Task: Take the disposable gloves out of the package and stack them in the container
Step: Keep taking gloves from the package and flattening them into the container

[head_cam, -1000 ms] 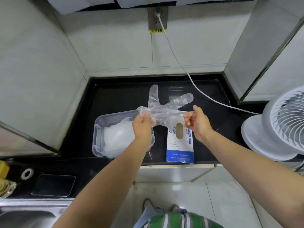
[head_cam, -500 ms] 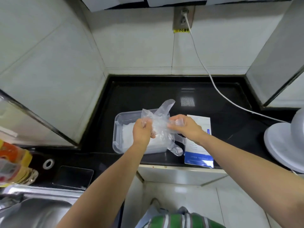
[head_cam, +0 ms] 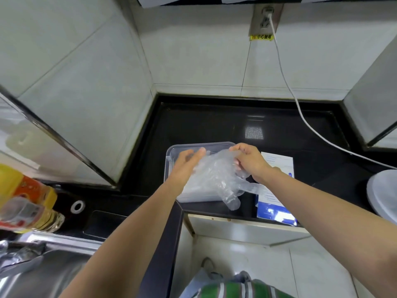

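Observation:
A clear plastic glove [head_cam: 217, 175] lies spread over the transparent container [head_cam: 171, 151] on the black counter, its fingers hanging past the container's front right edge. My left hand [head_cam: 185, 163] lies flat on the glove's left side with straight fingers. My right hand [head_cam: 249, 161] pinches the glove's right edge over the container. More clear gloves lie stacked in the container underneath. The white and blue glove package [head_cam: 277, 190] lies flat just right of the container, partly hidden by my right forearm.
A white cable [head_cam: 300, 112] runs from the wall socket across the counter's back right. A white fan base [head_cam: 382, 194] stands at the right edge. An oil bottle [head_cam: 25, 201] and a steel sink [head_cam: 43, 269] are at the left.
Both hands brought the glove down from mid-air onto the container. My left hand went from gripping the glove to lying flat on it. The view swung left.

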`<state>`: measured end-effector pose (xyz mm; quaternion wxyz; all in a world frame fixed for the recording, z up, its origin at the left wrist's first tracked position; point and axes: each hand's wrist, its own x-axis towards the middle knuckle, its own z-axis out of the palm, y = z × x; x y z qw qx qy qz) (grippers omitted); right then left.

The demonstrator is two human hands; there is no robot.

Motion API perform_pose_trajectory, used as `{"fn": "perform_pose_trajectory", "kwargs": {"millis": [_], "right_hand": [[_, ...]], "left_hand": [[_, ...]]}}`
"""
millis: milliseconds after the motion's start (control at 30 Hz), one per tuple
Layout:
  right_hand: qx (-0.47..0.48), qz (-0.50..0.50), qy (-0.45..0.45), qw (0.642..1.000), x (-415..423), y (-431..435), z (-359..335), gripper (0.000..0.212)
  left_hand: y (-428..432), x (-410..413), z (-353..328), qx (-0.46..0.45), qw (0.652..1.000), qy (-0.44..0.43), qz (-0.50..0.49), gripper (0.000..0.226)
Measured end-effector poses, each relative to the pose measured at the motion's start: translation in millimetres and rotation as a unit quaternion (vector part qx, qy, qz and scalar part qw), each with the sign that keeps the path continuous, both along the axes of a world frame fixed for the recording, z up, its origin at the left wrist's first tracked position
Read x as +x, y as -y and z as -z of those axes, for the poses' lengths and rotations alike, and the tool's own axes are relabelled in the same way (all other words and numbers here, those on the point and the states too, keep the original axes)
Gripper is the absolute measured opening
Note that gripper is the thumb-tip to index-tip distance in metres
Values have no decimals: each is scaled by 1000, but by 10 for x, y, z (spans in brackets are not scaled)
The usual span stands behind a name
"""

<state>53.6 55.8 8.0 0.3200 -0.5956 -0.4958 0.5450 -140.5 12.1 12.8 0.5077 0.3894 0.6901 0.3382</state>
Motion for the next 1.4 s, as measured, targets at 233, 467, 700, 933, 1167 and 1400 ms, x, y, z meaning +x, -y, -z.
{"fn": "perform_pose_trajectory", "kwargs": {"millis": [233, 467, 700, 933, 1167, 1400], "right_hand": [[-25, -40, 10, 999, -60, -4, -13, 31], [-46, -56, 25, 997, -18, -56, 25, 10], [-88, -93, 51, 991, -114, -144, 42, 24], [26, -166, 57, 984, -85, -168, -123, 48], [53, -100, 71, 991, -356, -318, 32, 29], [21, 3, 51, 998, -490, -422, 67, 15]], "left_hand": [[-114, 110, 36, 19, 995, -78, 60, 23], [-212, -167, 60, 35, 988, 23, -149, 33], [-260, -121, 191, 17, 999, 14, -48, 20], [-315, -172, 357, 81, 986, -97, -104, 26], [-318, -115, 305, 103, 992, -40, -67, 33], [-269, -222, 372, 89, 994, -40, -59, 27]]}}
